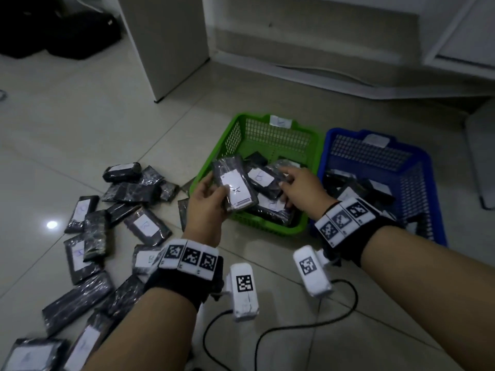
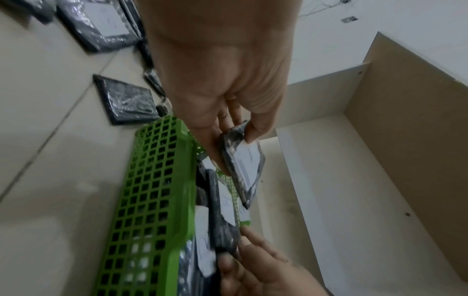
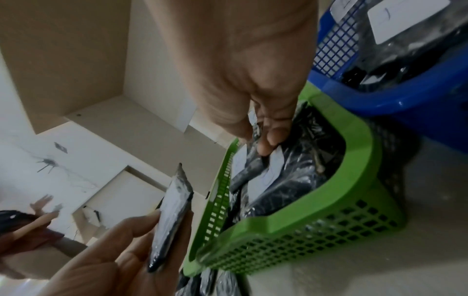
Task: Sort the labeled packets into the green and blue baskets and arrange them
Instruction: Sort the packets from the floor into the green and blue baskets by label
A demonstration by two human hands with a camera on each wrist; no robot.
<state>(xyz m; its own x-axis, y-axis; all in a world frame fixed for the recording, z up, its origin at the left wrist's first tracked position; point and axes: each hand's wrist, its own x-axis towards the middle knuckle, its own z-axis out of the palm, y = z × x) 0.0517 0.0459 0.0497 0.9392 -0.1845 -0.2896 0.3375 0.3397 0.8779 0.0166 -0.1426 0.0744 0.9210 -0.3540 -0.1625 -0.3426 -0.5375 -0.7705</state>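
My left hand [image 1: 214, 191] grips a black packet [image 1: 235, 183] with a white label, holding it tilted over the left front corner of the green basket [image 1: 267, 228]. In the left wrist view the thumb and fingers [image 2: 258, 128] pinch that packet [image 2: 243, 164] by its near end. My right hand [image 1: 294, 183] reaches into the green basket [image 3: 316, 208], its fingertips [image 3: 268, 148] curled onto a packet [image 3: 248, 172] among several labeled ones lying there. The blue basket [image 1: 434, 199] stands right beside it and also holds packets. Several loose packets [image 1: 146, 226] lie scattered on the tiled floor to the left.
A white cabinet panel [image 1: 166, 44] stands behind the loose packets, with black bags [image 1: 53, 30] at the far left. A black cable [image 1: 281, 330] loops on the floor near my wrists. Another person's arm [image 3: 38, 220] shows in the right wrist view.
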